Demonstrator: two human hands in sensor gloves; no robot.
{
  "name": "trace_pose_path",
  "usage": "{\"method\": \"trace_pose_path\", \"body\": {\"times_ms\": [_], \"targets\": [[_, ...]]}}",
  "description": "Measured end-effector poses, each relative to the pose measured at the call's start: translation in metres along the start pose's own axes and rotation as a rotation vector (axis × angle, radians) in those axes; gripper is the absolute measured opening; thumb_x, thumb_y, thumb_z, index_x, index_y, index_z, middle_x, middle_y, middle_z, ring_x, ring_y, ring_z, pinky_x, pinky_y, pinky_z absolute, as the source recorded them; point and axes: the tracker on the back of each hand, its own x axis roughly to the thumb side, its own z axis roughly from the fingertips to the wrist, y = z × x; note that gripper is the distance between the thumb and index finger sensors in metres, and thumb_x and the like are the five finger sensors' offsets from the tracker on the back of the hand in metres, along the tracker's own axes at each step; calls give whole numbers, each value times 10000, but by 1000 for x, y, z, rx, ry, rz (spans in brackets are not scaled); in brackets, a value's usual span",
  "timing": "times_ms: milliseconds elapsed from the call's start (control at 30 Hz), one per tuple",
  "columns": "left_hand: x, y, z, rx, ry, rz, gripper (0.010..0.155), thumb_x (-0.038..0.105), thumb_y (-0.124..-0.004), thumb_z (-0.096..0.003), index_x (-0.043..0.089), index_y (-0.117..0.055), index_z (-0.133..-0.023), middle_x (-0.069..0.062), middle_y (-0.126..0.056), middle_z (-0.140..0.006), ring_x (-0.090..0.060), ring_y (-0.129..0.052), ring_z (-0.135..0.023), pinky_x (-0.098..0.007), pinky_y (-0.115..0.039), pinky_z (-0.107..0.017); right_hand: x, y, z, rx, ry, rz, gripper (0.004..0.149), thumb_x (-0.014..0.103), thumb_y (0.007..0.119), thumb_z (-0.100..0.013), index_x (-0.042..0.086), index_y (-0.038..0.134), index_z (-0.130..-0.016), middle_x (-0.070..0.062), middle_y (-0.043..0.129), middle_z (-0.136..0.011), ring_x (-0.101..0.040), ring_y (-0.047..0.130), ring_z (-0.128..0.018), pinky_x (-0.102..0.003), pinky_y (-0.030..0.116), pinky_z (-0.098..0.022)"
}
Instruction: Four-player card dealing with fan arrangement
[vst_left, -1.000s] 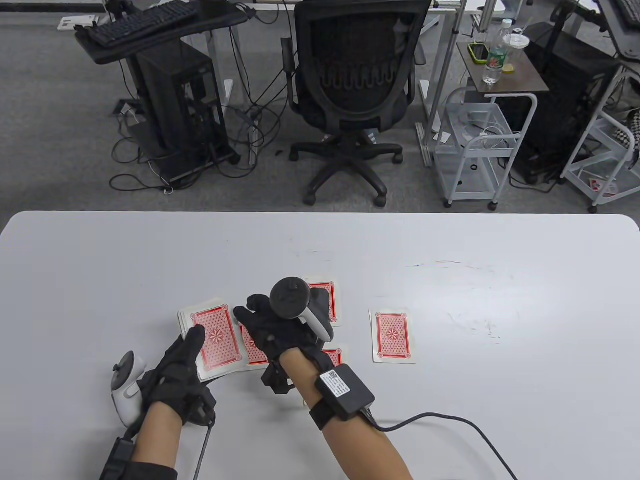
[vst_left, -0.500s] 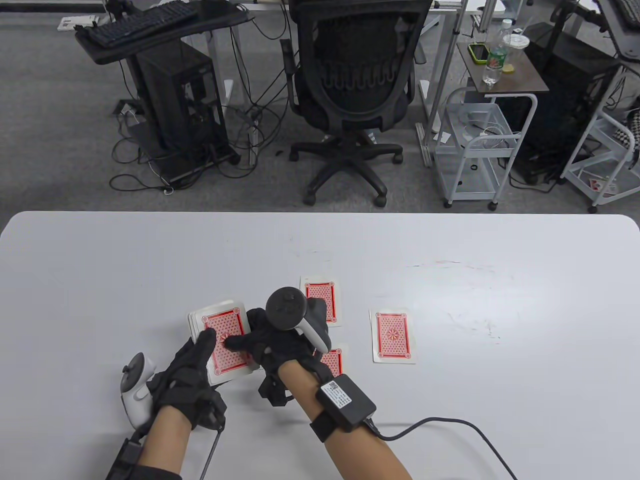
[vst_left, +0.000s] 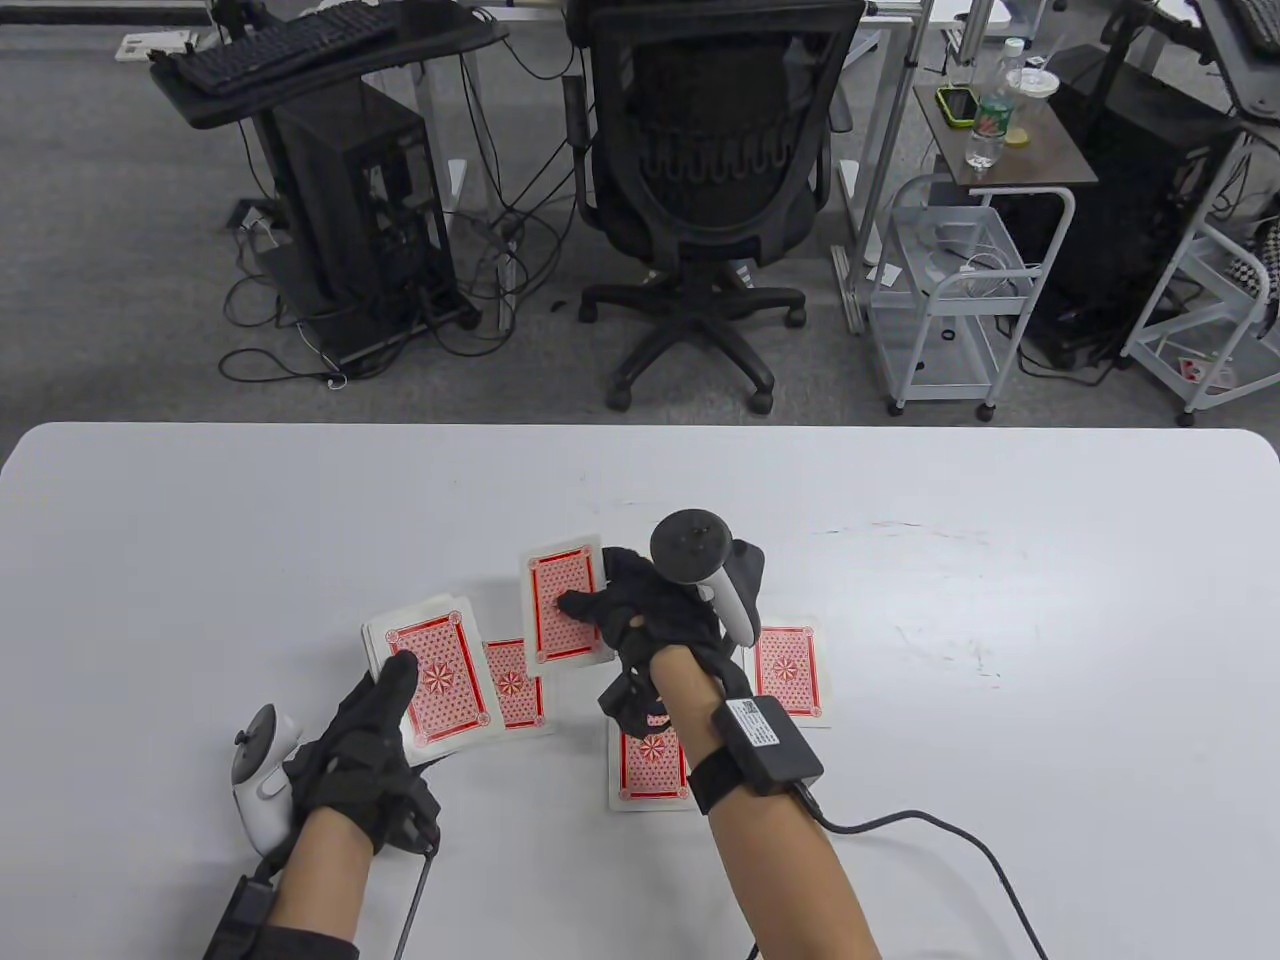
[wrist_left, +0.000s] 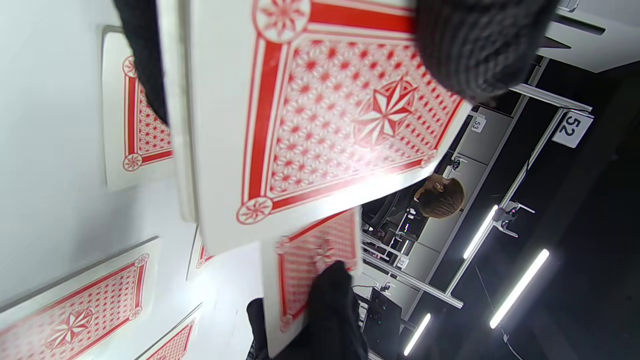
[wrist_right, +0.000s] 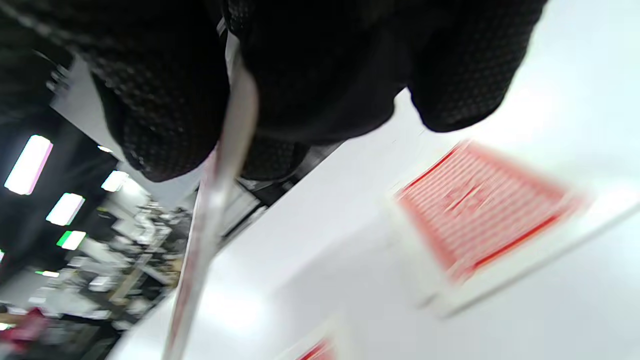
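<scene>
Right hand (vst_left: 655, 615) is up off the white surface (vst_left: 1000, 560) with a single card (vst_left: 562, 606) pinched between thumb and fingers, red back showing, tilted a touch and held above the middle of the spread; the right wrist view catches that card edge-on, clamped between the gloved fingers (wrist_right: 165, 100). Left hand (vst_left: 365, 735) grips the deck (vst_left: 432, 676), thumb laid across the top card's red back and fingers curled underneath, the pack held at the near left of the surface. The left wrist view shows the thumb (wrist_left: 480, 45) pressed on the deck's upper corner. Laid down face-down on the surface: one card (vst_left: 515, 690) just beside the deck on its right, partly tucked under it; one near card (vst_left: 648, 765) below the right wrist, half hidden by the forearm; one right card (vst_left: 790, 672) peeking out past the tracker (vst_left: 715, 580) strapped to the back of the right hand. Right forearm comes in angled from the bottom edge, a black box (vst_left: 765, 745) strapped at the wrist with its cable (vst_left: 930, 830) trailing away to the right. Left forearm enters low at the left, its own tracker (vst_left: 262, 785) hanging off the outer side of the hand.
</scene>
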Motion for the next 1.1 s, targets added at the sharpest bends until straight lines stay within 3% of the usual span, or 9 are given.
{"method": "trace_pose_path", "body": {"times_ms": [267, 400, 500, 633, 800, 900, 967, 1033, 1100], "targets": [[3, 3, 0, 16, -1, -6, 488, 549, -804, -505, 327, -739, -935, 81, -921, -884, -246, -1035, -712, -435, -897, -494, -30, 24, -52, -28, 184, 447, 799, 409, 935, -431, 47, 556, -1034, 14, 861, -666, -96, 965, -270, -526, 751, -476], [4, 5, -1, 29, -5, -36, 489, 552, -804, -505, 329, -739, -935, 82, -922, -883, -246, -1036, -711, -434, -897, -493, -36, 42, -61, -51, 196, 666, 829, 484, 930, -413, 68, 573, -1035, 21, 870, -646, -100, 953, -265, -527, 749, -479], [5, 4, -1, 22, -5, -32, 488, 550, -806, -505, 327, -741, -934, 81, -923, -883, -247, -1037, -710, -434, -897, -493, -36, 44, -63, -28, 234, 754, 848, 561, 863, -420, 86, 555, -1051, 12, 853, -691, -102, 952, -309, -529, 737, -499], [3, 4, -2, 21, -2, -41, 489, 551, -806, -505, 326, -741, -934, 80, -924, -881, -246, -1036, -710, -434, -897, -493, -27, 31, -55, -47, 200, 706, 801, 545, 846, -460, 93, 554, -1053, -12, 838, -736, -122, 959, -356, -543, 723, -515], [3, 2, -3, 15, -8, -43, 489, 554, -804, -505, 327, -742, -933, 82, -923, -881, -246, -1036, -710, -437, -895, -494, 7, 22, -18, -18, 39, 367, 689, 512, 766, -546, 77, 573, -1043, -66, 817, -800, -161, 982, -441, -554, 717, -521], [2, 0, -4, 8, -13, -40, 488, 556, -805, -504, 327, -743, -931, 83, -927, -876, -243, -1038, -706, -438, -894, -494, 36, 37, 12, 133, -189, 75, 651, 522, 734, -556, 75, 630, -1017, -104, 816, -828, -204, 1000, -500, -570, 714, -526], [0, -3, -3, 2, -13, -39, 489, 555, -808, -501, 326, -746, -929, 82, -929, -873, -242, -1040, -703, -438, -896, -491, 48, 50, 27, 231, -263, -53, 700, 538, 757, -539, 65, 603, -1032, -122, 788, -860, -248, 986, -559, -598, 694, -540], [-2, -7, -3, -14, -10, -37, 488, 557, -810, -500, 327, -748, -927, 83, -930, -872, -242, -1041, -702, -435, -898, -490, 57, 64, 40, 293, -297, -61, 763, 555, 809, -504, 61, 577, -1038, -114, 763, -876, -267, 962, -605, -616, 678, -550], [-2, -11, -1, -30, -10, -42, 487, 558, -813, -498, 330, -752, -923, 87, -934, -868, -240, -1042, -700, -436, -898, -489, 64, 74, 50, 289, -311, 41, 666, 503, 870, -482, 115, 637, -970, -34, 801, -792, -196, 974, -525, -607, 695, -544]]}}
